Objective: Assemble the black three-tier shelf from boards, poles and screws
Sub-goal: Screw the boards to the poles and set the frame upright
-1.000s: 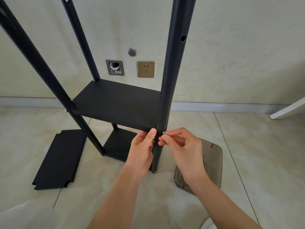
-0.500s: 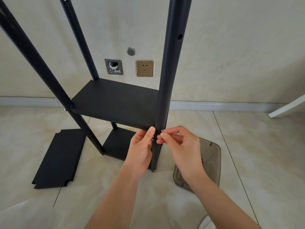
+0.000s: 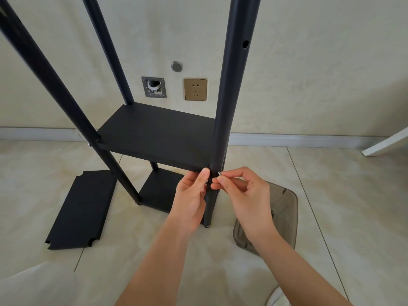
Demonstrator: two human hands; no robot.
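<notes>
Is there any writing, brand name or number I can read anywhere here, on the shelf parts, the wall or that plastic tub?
None: no readable text shows anywhere in this view.
The black poles, the fitted boards and the loose board on the floor are plain black.
The gold wall socket shows only its plug holes, no lettering.
The grey plastic tub carries no visible label.
The small screw in the right hand is too small to show any marking.

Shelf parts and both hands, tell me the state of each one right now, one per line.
Middle board: mounted level between the poles.
Bottom board: mounted low, near the floor.
Spare board: lying flat on the floor, unmounted.
Near pole: upright, upper hole empty.
Screw: pinched at the near pole.
Left hand: gripping the pole at the middle board's corner.
Right hand: pinching the screw.
Clear tray: on the floor.
</notes>
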